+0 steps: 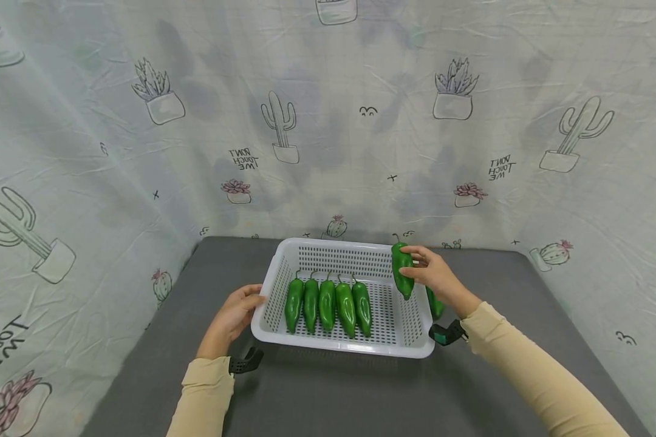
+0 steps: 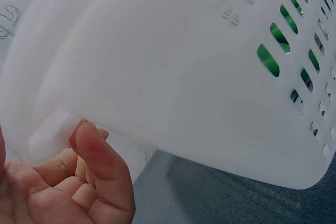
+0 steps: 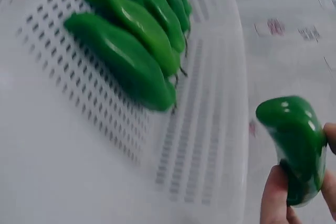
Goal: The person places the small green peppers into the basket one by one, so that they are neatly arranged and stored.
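Observation:
A white plastic basket [image 1: 328, 347] with slotted sides stands on the dark table. Several green chili peppers [image 1: 327, 303] lie side by side in its left and middle part, stems toward the back. At the basket's left end, my left hand [image 1: 237, 315] grips the rim; the left wrist view shows the curled fingers [image 2: 102, 148] at the rim's edge. Over the back right corner my right hand [image 1: 437, 278] pinches another green chili pepper [image 1: 402, 270] between thumb and fingers, stem up. The right wrist view shows this held pepper [image 3: 296, 140] beyond the basket wall.
One more green pepper [image 1: 435, 303] lies outside the basket on the right, partly hidden by the right hand and the rim. The grey table [image 1: 328, 400] extends around the basket. A cactus-print cloth [image 1: 328, 121] hangs behind and along the sides.

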Motion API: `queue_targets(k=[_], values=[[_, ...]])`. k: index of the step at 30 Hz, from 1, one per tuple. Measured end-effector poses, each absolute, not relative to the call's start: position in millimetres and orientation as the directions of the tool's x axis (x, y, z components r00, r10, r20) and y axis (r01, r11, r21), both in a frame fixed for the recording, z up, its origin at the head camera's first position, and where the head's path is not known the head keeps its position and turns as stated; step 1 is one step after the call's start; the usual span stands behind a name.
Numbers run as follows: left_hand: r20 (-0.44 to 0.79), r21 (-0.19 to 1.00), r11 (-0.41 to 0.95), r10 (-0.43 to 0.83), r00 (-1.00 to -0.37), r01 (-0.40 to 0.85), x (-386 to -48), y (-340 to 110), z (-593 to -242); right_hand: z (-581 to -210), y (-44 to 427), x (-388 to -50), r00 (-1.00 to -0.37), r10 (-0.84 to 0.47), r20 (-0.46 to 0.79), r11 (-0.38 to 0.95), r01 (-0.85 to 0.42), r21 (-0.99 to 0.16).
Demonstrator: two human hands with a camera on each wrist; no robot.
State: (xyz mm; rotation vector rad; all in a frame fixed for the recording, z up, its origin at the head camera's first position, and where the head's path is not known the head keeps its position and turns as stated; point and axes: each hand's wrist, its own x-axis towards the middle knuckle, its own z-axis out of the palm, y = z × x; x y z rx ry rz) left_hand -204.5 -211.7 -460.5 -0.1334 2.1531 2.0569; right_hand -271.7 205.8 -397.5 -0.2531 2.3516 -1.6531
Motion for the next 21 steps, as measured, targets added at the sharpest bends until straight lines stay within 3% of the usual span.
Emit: queue_targets(k=[21], values=[[-0.175, 0.984, 0.053, 0.036, -0.984, -0.173, -205, -211, -462, -420, 154, -274, -0.925, -0.302, -0.23, 0.461, 0.069, -0.885]])
